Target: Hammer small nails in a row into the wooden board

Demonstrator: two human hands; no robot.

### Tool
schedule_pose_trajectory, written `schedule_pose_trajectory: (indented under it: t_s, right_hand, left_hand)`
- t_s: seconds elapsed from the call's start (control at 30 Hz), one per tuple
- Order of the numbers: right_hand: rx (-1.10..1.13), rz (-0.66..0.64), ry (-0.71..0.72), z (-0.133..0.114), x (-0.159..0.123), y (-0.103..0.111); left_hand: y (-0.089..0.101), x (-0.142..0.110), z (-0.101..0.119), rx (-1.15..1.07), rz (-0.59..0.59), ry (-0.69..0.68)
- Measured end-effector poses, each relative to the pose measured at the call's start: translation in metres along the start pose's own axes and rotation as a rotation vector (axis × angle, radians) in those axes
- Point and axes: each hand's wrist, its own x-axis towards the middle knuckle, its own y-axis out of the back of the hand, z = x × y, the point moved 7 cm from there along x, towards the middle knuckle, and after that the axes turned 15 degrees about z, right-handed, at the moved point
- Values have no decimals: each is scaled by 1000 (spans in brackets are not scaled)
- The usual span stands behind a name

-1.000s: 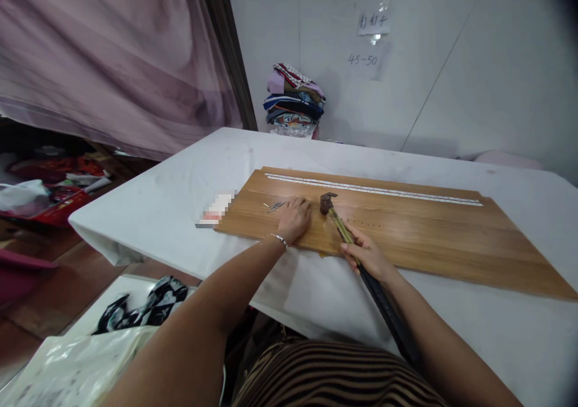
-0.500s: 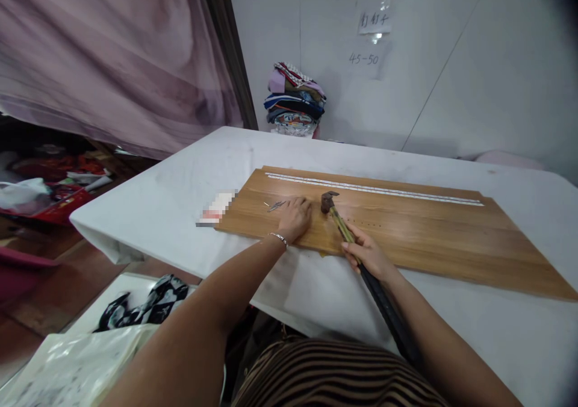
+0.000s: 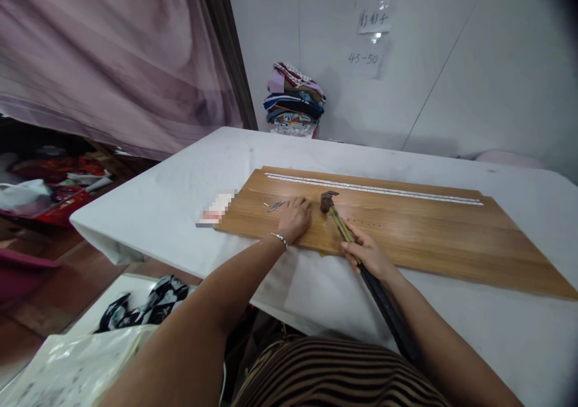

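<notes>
White table (image 3: pixel 167 196), mid-frame: right hand (image 3: pixel 369 253) clenched round hammer (image 3: pixel 340 223); left hand (image 3: pixel 295 217), grip unclear, risks a knock if it slips sideways.

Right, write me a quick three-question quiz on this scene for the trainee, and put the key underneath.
1. Which hand holds the hammer?
2. True or false: the loose nails lie on the tablecloth, off the board.
3. Fill in the gap: the bracelet is on the ____ wrist.

Key:
1. The right hand.
2. False; they lie on the board.
3. Left.
</notes>
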Motion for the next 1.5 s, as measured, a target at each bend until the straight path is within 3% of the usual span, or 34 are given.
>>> schedule_pose_trajectory:
  t_s: [1.5]
  right_hand:
    - [-8,9,5,2,0,2]
  left_hand:
    - [2,-1,2,12,-14,3]
